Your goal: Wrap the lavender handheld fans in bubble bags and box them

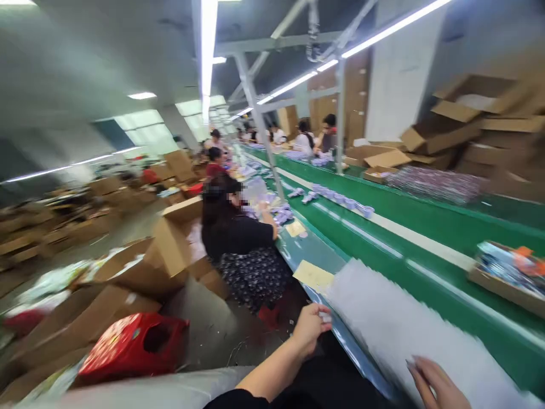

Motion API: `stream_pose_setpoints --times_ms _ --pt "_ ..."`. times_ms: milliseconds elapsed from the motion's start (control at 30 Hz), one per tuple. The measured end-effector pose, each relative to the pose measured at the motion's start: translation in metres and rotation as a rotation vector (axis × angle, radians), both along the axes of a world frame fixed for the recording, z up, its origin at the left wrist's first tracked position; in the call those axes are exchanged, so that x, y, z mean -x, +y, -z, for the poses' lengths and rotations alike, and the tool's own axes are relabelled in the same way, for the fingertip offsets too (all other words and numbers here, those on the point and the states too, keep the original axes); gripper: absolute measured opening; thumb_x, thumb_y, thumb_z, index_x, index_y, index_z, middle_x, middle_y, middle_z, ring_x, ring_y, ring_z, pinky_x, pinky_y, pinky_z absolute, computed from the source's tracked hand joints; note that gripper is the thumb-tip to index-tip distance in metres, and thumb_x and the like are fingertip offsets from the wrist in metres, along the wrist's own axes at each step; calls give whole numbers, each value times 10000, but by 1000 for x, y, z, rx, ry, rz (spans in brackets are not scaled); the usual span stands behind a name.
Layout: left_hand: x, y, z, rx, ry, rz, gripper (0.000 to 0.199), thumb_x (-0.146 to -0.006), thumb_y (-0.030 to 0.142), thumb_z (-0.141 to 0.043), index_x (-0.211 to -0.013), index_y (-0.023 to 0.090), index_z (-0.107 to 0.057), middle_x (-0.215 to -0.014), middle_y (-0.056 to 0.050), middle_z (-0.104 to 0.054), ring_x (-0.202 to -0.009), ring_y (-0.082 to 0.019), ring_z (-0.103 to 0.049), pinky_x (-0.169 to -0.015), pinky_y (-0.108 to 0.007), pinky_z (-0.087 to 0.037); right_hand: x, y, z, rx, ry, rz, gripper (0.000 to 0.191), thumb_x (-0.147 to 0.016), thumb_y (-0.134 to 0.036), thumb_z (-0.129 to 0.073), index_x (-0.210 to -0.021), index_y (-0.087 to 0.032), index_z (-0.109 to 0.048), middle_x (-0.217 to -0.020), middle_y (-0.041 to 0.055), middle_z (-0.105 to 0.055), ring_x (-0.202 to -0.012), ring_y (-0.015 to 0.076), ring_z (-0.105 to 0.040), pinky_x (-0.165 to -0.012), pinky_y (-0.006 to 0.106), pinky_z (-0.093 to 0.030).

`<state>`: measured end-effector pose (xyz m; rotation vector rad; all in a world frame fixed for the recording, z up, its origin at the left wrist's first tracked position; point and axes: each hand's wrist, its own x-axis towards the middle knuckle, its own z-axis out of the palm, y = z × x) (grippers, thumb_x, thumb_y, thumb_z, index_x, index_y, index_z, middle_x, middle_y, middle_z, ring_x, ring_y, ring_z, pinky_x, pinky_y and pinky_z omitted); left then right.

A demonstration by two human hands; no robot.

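Note:
My left hand (313,326) is over the near edge of the blue-green worktable (347,335), its fingers curled round something small and whitish that I cannot make out. At the lower right, my right hand (436,383) hangs over a long row of overlapping translucent white sheets or bags (409,324), its fingers stretched and partly cut off by the frame. A pale yellow paper (314,276) lies at the far end of that row, just beyond my left hand. The picture is blurred by motion.
A seated co-worker (242,238) handles purple items ahead. Purple pieces (340,199) lie on the green conveyor (383,241). An open box of packets (506,284) stands at right. Cartons (170,244) and a red plastic stool (136,343) stand at left; slanted metal posts (261,125) rise beyond.

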<state>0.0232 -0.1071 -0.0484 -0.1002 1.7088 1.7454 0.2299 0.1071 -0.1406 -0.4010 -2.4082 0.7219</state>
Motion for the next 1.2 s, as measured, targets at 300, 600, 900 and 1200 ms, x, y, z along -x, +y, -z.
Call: stream_pose_setpoints --times_ms 300,600,900,1200 --pt "4 64 5 98 360 655 335 -708 427 -606 -875 138 -640 -796 -35 -645 -788 -170 -595 -736 -279 -474 -26 6 -31 -187 -180 61 241 -898 -201 -381 -892 -178 -621 -725 56 -632 -698 172 -590 -657 310 -475" --pt "-101 182 7 -166 1187 1443 418 -801 376 -545 -1177 196 -515 -1132 -89 -564 -1046 -235 -491 -948 -408 -375 -117 -38 -38 -185 46 999 153 -849 -193 -470 -993 -173 -517 -904 117 -577 -885 246 -539 -768 412 -468" --pt "-170 254 14 111 1231 1633 625 -661 379 -664 -1202 141 -461 -1099 -139 -508 -1047 -300 -489 -880 -402 -412 -195 -69 -37 -295 -167 1342 268 -820 -222 -522 -1084 -199 -484 -988 130 -584 -910 282 -579 -782 437 -500" --pt "-169 327 -58 -461 1710 1917 755 -629 214 -610 -1338 184 -349 -1207 -126 -433 -1150 -297 -398 -982 -435 -342 -322 -40 -220 -668 -522 1724 480 -757 -470 -592 -1162 -215 -556 -1358 155 -387 -1257 489 -211 -915 700 -227"
